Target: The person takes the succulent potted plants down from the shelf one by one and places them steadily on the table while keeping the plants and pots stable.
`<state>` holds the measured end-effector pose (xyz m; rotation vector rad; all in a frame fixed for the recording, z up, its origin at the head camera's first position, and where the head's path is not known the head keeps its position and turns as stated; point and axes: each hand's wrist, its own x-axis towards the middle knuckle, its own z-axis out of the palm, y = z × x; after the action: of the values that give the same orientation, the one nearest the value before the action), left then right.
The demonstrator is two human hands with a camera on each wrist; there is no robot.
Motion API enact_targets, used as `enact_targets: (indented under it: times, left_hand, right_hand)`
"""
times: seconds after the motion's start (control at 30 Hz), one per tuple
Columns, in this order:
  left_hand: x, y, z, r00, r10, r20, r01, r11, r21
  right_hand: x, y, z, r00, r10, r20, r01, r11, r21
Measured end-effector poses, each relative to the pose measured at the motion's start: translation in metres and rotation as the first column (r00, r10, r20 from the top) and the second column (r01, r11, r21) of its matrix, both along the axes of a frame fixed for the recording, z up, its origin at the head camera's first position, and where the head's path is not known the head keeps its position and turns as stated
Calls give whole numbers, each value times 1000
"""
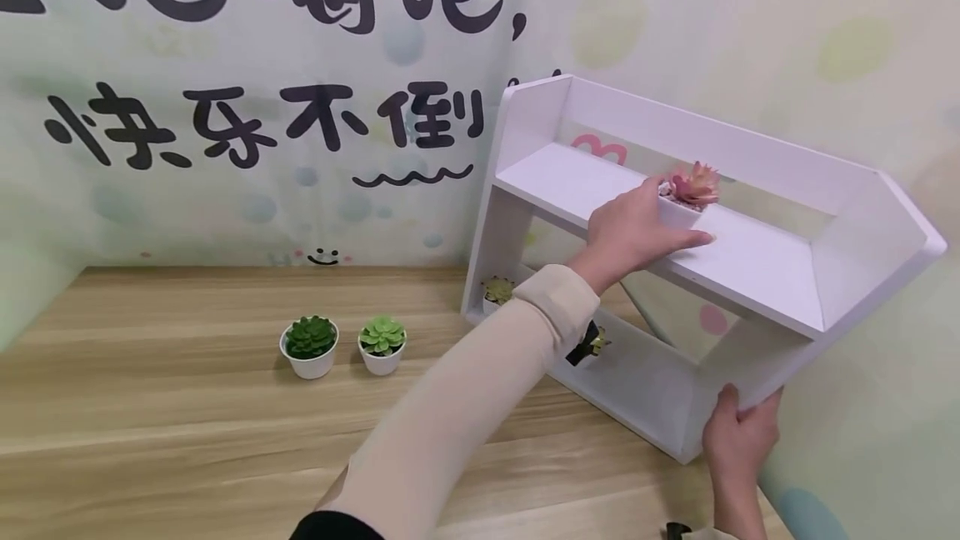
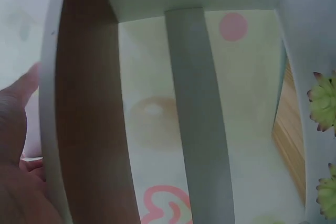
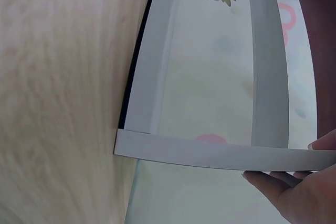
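Note:
A white two-tier shelf (image 1: 765,265) stands at an angle on the right of the wooden table. On its upper board, my left hand (image 1: 630,223) holds a small white pot with a pink succulent (image 1: 693,186), its thumb stretched along the pot's near side. In the left wrist view the pot is mostly hidden behind the board's edge. Low on the shelf's right side panel (image 3: 210,153), my right hand (image 1: 742,436) grips the edge between thumb and fingers. On the lower board sit a potted succulent (image 1: 497,293) at the left and another succulent (image 1: 597,342), partly covered by my left wrist.
Two white pots with a dark green succulent (image 1: 311,338) and a light green succulent (image 1: 382,336) stand on the table (image 1: 187,432), left of the shelf. A patterned wall covering (image 1: 247,215) with large black characters rises behind. The wall on the right is close to the shelf.

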<state>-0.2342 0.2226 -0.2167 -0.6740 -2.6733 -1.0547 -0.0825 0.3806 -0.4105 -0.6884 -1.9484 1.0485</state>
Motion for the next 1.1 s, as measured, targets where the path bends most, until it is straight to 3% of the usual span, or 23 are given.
enact_targets:
  times: [0.13,0.27,0.43,0.6,0.73,0.9,1.1]
  left_hand:
    - [1,2,-3,997,43,-58,-44,999,-16]
    - [1,-1,-4,996,46,-79,-47,999,-7]
    - [3,-8,-5,998,-9,-67,14,997,73]
    - [9,-16,-9,994,-88,-64,98,981,171]
    - [12,-24,-12,989,-132,-60,143,950,278]
    - [19,-40,-19,976,-209,-63,216,881,421]
    - [34,-56,-30,948,-301,-104,313,824,472]
  right_hand:
    - [-1,0,0,1000,9,-2,-9,1000,-11]
    - [-2,-2,-1,1000,3,-12,-3,1000,1]
    - [-2,-2,-1,1000,-1,-17,1,1000,3]
    - [-1,0,-2,1000,2,1,-2,1000,0]
    - [-1,0,-3,1000,1,12,-1,1000,-4]
    - [-2,1,-2,1000,-4,11,4,1000,-14]
    - [-3,0,-2,1000,-25,-2,25,1000,5]
